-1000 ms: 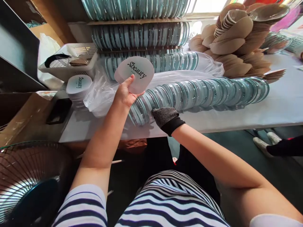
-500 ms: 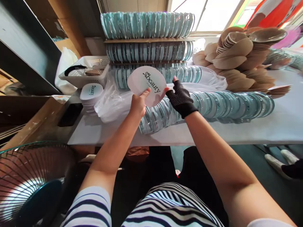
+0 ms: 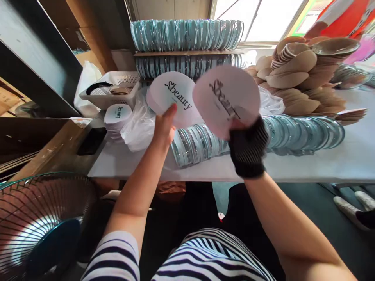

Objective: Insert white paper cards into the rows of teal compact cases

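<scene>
My bare left hand point(image 3: 165, 127) pinches a stack of white rounded cards point(image 3: 171, 88) printed "beauty", its thumb on the front. To the right, my right hand point(image 3: 249, 146), in a black fingerless glove, grips a single-looking card point(image 3: 228, 93) with the same print, slightly blurred. The two are held up side by side, their edges close together. Below them on the table lies a row of clear, blue-tinted round plastic pieces point(image 3: 193, 144), partly covered by the right hand and card. A smaller pile of printed cards point(image 3: 117, 115) stands at the left.
Stacked rows of clear round pieces point(image 3: 187, 35) rise at the back. Piles of brown oval pieces point(image 3: 293, 74) sit at right. A white basket point(image 3: 107, 102), plastic bag point(image 3: 136, 132) and dark phone-like object point(image 3: 92, 141) are at left. A fan point(image 3: 43, 226) stands lower left; another person point(image 3: 345, 19) is behind.
My right hand has taken a card from the stack and moved it right and toward me. The left hand with the stack has shifted slightly left.
</scene>
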Demonstrator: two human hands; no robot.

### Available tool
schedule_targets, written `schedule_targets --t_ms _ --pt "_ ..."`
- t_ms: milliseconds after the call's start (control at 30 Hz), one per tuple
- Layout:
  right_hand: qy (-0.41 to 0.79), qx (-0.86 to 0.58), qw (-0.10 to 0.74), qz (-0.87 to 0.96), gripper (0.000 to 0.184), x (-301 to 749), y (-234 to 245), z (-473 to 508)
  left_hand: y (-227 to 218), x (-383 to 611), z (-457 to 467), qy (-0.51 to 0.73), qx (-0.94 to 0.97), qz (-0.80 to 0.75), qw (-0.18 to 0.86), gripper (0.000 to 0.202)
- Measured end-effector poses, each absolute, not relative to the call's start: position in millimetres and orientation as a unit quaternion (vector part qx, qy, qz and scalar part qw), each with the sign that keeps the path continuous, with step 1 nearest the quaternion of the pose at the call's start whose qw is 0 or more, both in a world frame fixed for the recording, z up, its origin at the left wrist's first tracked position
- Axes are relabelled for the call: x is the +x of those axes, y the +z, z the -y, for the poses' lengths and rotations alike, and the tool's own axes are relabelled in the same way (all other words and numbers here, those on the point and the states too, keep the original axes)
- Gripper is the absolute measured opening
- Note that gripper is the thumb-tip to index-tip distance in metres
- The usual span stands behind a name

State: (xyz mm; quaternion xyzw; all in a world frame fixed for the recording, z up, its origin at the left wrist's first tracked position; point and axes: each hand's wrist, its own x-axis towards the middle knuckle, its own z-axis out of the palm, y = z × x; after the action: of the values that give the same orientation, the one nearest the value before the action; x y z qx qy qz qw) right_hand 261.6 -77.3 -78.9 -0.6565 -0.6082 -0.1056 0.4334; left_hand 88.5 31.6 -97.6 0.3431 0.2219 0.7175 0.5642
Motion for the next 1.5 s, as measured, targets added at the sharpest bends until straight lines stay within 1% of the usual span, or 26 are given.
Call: schedule_targets --t_ms 67,100,200,333,433,500,533,600,767,833,933,1133,1200,1267,1333,1433,1500 --pt "-0.109 -0.636 0.372 0.668 0.048 267.0 -87.0 128.8 -99.7 75.3 -36.8 0.73 0.338 -0.228 0.549 0.063" --pt "-0.088 -0.621 0.324 0.709 0.046 267.0 -92.5 150.9 -102.5 71.0 -40.2 0.729 0.334 -0.237 0.548 0.064" --pt "-0.043 -0.597 0.222 0.77 0.045 257.9 -108.6 185.9 -113.0 68.7 -49.0 0.712 0.324 -0.265 0.563 0.059" --pt "-0.012 -0.629 0.116 0.769 0.049 238.9 -117.1 167.5 -119.2 75.3 -51.3 0.7 0.323 -0.279 0.573 0.05" --pt "0.011 -0.621 0.062 0.781 0.053 224.8 -115.9 132.5 -118.0 77.4 -50.0 0.694 0.324 -0.283 0.577 0.048" --pt "0.031 -0.629 0.028 0.776 0.051 216.4 -115.4 109.8 -117.5 77.6 -49.9 0.694 0.322 -0.282 0.578 0.048" --pt "0.038 -0.634 0.023 0.772 0.048 213.3 -116.0 100.8 -117.7 77.6 -50.1 0.696 0.32 -0.283 0.578 0.049" --pt "0.035 -0.645 0.048 0.762 0.043 210.6 -119.4 89.7 -119.0 77.5 -50.7 0.698 0.313 -0.288 0.576 0.049" --pt "-0.023 -0.664 0.176 0.726 0.032 215.4 -137.6 87.0 -122.1 77.4 -51.6 0.693 0.313 -0.299 0.576 0.043" --pt "-0.036 -0.664 0.202 0.719 0.032 214.3 -142.4 83.6 -121.7 77.3 -51.2 0.694 0.313 -0.302 0.574 0.04" --pt "-0.029 -0.653 0.176 0.736 0.033 209.4 -140.5 75.9 -120.6 75.3 -50.7 0.687 0.313 -0.31 0.577 0.038" --pt "0.038 -0.622 0.054 0.781 0.027 200.7 -116.8 73.5 -124.8 64.0 -54.1 0.655 0.344 -0.346 0.577 0.042" --pt "0.062 -0.62 0.027 0.782 0.025 198.4 -111.3 70.8 -126.3 61.0 -55.7 0.645 0.358 -0.353 0.575 0.045" --pt "0.157 -0.602 0.031 0.782 0.021 200.7 -109.6 65.7 -127.3 59.8 -56.9 0.639 0.366 -0.357 0.574 0.047" --pt "0.291 -0.559 0.045 0.775 0.017 209.4 -111.8 60.2 -128.9 61.0 -57.7 0.645 0.366 -0.358 0.567 0.048" --pt "0.506 -0.458 0.097 0.724 0.029 227.7 -120.0 55.2 -133.5 69.7 -56.1 0.679 0.366 -0.342 0.537 0.05" --pt "0.604 -0.417 0.128 0.667 0.034 235.2 -126.3 53.4 -137.0 80.2 -52.3 0.71 0.365 -0.325 0.506 0.051"
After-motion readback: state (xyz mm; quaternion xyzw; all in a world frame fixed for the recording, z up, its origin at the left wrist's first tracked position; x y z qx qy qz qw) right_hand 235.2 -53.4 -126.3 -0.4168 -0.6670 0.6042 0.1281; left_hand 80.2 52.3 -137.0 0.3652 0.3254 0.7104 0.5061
